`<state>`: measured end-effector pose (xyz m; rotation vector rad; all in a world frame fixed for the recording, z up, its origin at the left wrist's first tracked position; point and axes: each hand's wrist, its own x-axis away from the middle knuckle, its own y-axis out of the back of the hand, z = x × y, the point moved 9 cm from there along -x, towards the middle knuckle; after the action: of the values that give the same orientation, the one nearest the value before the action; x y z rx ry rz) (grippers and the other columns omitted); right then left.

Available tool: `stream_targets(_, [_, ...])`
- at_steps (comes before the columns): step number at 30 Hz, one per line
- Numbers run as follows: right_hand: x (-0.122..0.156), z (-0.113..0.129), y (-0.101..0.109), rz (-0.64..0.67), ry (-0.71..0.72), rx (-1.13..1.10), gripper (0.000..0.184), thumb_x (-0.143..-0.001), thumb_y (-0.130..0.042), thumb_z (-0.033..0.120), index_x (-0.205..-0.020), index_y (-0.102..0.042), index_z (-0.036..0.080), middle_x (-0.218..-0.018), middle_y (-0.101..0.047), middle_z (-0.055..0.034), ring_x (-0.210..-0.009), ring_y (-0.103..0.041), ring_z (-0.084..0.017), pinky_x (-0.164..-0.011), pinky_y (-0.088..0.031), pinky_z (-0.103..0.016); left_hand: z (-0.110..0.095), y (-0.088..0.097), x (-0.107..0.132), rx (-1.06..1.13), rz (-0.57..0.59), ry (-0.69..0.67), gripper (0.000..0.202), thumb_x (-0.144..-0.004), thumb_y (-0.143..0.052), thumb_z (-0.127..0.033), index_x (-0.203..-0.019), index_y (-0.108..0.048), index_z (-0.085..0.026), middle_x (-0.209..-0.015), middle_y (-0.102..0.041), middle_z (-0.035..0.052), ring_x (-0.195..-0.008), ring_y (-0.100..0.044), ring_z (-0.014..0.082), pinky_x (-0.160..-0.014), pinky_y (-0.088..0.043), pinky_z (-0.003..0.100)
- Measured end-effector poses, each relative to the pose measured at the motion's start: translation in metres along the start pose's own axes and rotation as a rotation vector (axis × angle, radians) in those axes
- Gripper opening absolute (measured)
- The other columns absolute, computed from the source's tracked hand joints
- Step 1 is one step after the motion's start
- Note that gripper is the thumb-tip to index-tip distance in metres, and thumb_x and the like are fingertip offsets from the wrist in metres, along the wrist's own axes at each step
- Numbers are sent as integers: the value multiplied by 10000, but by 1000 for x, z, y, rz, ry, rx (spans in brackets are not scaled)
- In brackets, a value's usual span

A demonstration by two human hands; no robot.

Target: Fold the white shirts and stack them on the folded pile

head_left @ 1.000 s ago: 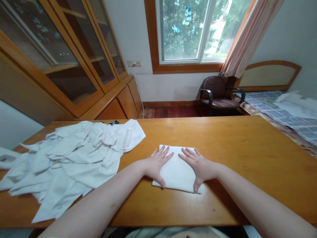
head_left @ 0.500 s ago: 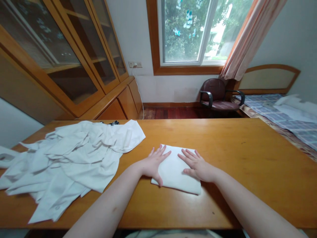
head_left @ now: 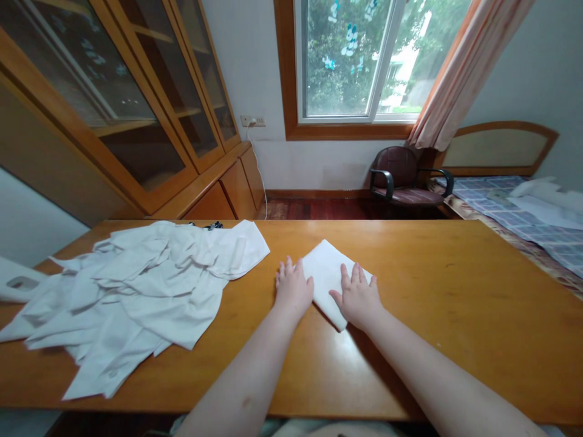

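Note:
A folded white cloth (head_left: 327, 273) lies on the wooden table (head_left: 437, 285), turned so that one corner points toward me. My left hand (head_left: 293, 287) rests flat on its left edge with the fingers stretched out. On the cloth's right edge lies my right hand (head_left: 357, 294), also flat and open. Neither hand grips anything. To the left, a loose pile of white garments (head_left: 136, 291) spreads over the table.
A wooden glass-door cabinet (head_left: 113, 109) stands along the left wall. Beyond the table are a dark red armchair (head_left: 403, 179), a window with a pink curtain (head_left: 450, 79), and a bed (head_left: 523, 212) with white cloth at the right.
The folded cloth has been turned and pushed away from me, so it now lies diagonally. Both hands have moved closer together and forward with it, staying flat on it.

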<state>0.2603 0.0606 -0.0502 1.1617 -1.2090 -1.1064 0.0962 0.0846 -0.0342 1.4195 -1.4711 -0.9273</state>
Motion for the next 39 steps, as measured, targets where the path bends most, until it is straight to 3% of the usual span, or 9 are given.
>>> stream_targets(3, [2, 0, 7, -46, -30, 30, 803, -866, -334, 580, -1439, -226, 29, -1412, -253, -357, -1312, -243, -442, -935, -208, -664, -29, -23, 15, 29, 0, -122, 630, -855, -392, -404, -1409, -304, -117, -1518, -161, 169, -1396, -76, 339, -1102, -139, 498])
stream_targets(7, [3, -3, 19, -61, -25, 45, 711, -885, -322, 521, -1392, -336, 23, -1268, -439, -366, -1140, -469, -433, -810, -384, -573, -36, -41, 13, -1, 25, -203, 690, -869, -367, -438, -1448, -198, -105, -1531, -64, 168, -1402, -22, 317, -1112, -104, 496])
stream_targets(14, [-5, -32, 30, -93, -122, -21, 543, -914, -255, 448, -997, -651, 85, -787, -653, -210, -732, -647, -317, -634, -462, -417, -36, -42, 2, -35, 133, -321, 667, -888, -339, -429, -1463, -159, -143, -1537, -14, 131, -1404, 24, 283, -1115, -74, 499])
stream_targets(17, [-10, -47, 42, -227, -92, -141, 477, -919, -281, 397, -982, -662, 117, -924, -671, -185, -882, -631, -293, -783, -460, -425, -37, -41, 2, -37, 151, -326, 678, -884, -353, -425, -1464, -152, -137, -1536, -2, 138, -1401, 42, 287, -1114, -74, 499])
stream_targets(21, [-6, -38, 59, -431, 187, -346, 447, -925, -303, 360, -1241, -544, 155, -1321, -518, -117, -1208, -467, -242, -1048, -310, -418, -37, -41, 2, -47, 190, -355, 701, -871, -380, -427, -1467, -139, -147, -1534, 20, 139, -1398, 48, 298, -1109, -80, 512])
stream_targets(25, [-7, -11, 42, -301, 363, -356, 487, -932, -301, 354, -1355, -431, 151, -1460, -344, -99, -1331, -322, -215, -1101, -243, -409, -39, -40, 1, -44, 223, -438, 695, -867, -380, -437, -1469, -144, -180, -1539, 19, 115, -1402, 37, 287, -1110, -61, 516])
stream_targets(29, [-17, 0, 14, -106, 336, -286, 508, -922, -309, 296, -1388, -380, 106, -1464, -321, -133, -1360, -268, -227, -1109, -215, -434, -43, -34, 6, -30, 154, -435, 624, -866, -357, -310, -1455, -207, -169, -1540, -55, 110, -1408, -14, 268, -1121, -33, 500])
stream_targets(32, [-23, -3, 9, -77, 285, -275, 512, -922, -299, 272, -1399, -358, 95, -1467, -304, -143, -1367, -250, -225, -1108, -210, -438, -51, -37, 16, 1, 121, -408, 605, -859, -319, -244, -1448, -227, -136, -1534, -111, 116, -1409, -43, 251, -1127, -68, 481])
stream_targets(39, [-26, -6, 11, -71, 244, -281, 504, -926, -292, 260, -1390, -371, 78, -1464, -308, -143, -1363, -256, -231, -1104, -223, -415, -60, -50, 29, -85, 94, -397, 706, -860, -370, -412, -1449, -188, -68, -1529, -65, 152, -1407, -3, 283, -1125, -74, 490])
